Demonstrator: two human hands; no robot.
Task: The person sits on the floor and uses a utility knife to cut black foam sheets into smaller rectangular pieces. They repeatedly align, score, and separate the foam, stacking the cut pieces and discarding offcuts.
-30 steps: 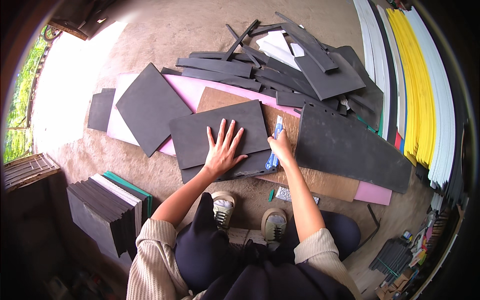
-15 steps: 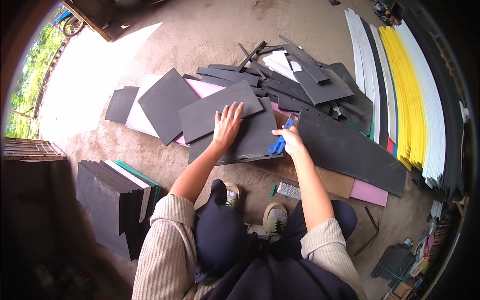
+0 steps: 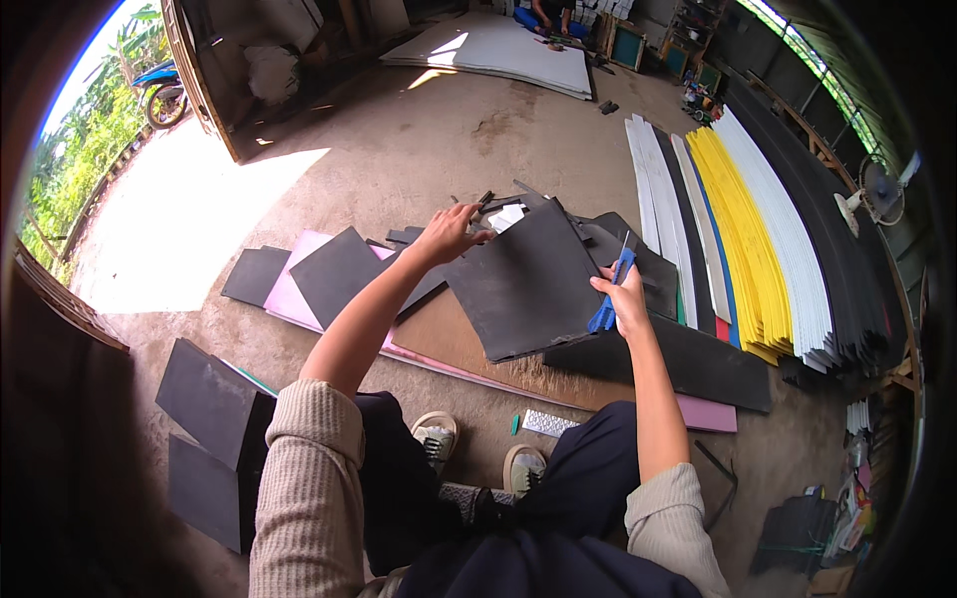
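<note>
A dark flat sheet (image 3: 528, 284) is tilted over the pile in front of me. My left hand (image 3: 449, 237) is at its far left edge, with fingers extended and apart; whether the fingertips touch the sheet is unclear. In my right hand (image 3: 623, 299) is a blue utility knife (image 3: 612, 289), its blade pointing up and away. That hand's thumb lies close by the sheet's right edge. Beneath is a brown board (image 3: 449, 334) with a scratched surface, lying over pink sheet material. Another dark panel (image 3: 342, 274) rests to the left.
Dark offcuts (image 3: 653, 269) and a long dark sheet (image 3: 688, 364) lie on the right. Farther right are yellow strips (image 3: 738, 249) beside white ones. A stack of dark panels (image 3: 204, 409) stands at my left. A person (image 3: 546, 20) sits beyond a large white sheet (image 3: 498, 58).
The larger dark sheet has been turned and raised, uncovering the brown board. My left hand has moved from a panel's top to the sheet's far edge. The view has tilted up.
</note>
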